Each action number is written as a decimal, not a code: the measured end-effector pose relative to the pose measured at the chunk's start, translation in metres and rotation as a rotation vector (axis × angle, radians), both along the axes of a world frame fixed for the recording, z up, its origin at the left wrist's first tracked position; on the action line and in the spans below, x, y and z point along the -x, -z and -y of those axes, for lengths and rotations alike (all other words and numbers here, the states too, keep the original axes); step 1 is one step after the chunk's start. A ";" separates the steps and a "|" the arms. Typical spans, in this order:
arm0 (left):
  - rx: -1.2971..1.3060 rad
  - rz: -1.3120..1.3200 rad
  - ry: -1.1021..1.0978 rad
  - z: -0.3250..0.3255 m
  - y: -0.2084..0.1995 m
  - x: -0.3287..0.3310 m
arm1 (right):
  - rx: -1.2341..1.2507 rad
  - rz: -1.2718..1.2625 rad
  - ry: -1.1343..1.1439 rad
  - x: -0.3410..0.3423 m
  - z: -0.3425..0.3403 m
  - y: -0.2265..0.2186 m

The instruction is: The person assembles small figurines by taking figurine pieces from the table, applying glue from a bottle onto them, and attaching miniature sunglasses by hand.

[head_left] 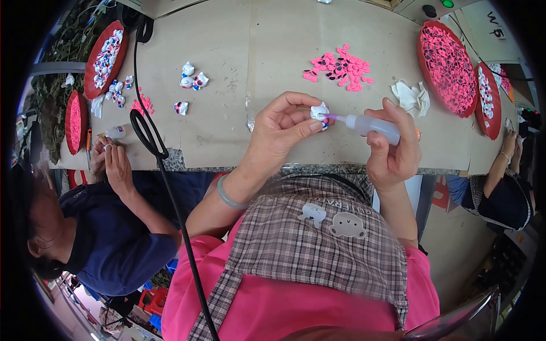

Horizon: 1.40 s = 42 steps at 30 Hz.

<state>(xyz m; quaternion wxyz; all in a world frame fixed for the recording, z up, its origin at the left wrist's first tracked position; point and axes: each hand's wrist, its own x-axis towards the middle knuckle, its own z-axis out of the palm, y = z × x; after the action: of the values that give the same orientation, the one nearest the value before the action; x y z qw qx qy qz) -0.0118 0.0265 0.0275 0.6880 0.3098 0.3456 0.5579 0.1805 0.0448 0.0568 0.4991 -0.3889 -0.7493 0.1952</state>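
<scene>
Between the thumb and fingers of my left hand [287,122] is a small white figurine [319,111] with blue and pink parts. My right hand [395,149] is wrapped round a translucent squeeze bottle [372,126], tilted sideways. Its purple-tinted nozzle tip meets or nearly meets the figurine; I cannot tell which. Beyond my hands lies a loose pile of pink and black discs [344,68]. Several more white figurines [193,77] rest on the table to the left, with a single one [181,108] nearer to me.
A big red tray [421,54] of pink and black discs stands at the right, by crumpled white cloth [410,96]. Red trays [121,55] of figurines and pink pieces stand at far left. A black cable [177,196] hangs across the left. A person [125,238] works beside me there.
</scene>
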 end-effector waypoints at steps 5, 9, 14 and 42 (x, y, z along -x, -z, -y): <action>-0.004 0.009 -0.019 0.000 -0.002 0.000 | -0.030 0.020 0.036 -0.001 0.000 0.001; -0.003 0.002 -0.035 0.000 -0.002 0.000 | -0.036 0.029 0.013 -0.002 0.000 -0.001; 0.002 0.006 -0.058 0.000 -0.002 -0.001 | -0.039 0.045 -0.005 -0.001 0.001 -0.001; 0.099 0.187 0.067 -0.002 -0.001 0.003 | 0.014 -0.032 0.047 -0.004 -0.004 0.010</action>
<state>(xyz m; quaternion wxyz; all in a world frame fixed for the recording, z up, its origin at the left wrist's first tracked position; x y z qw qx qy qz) -0.0149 0.0288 0.0286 0.7500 0.2336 0.2966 0.5431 0.1845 0.0488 0.0466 0.5127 -0.4068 -0.7305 0.1948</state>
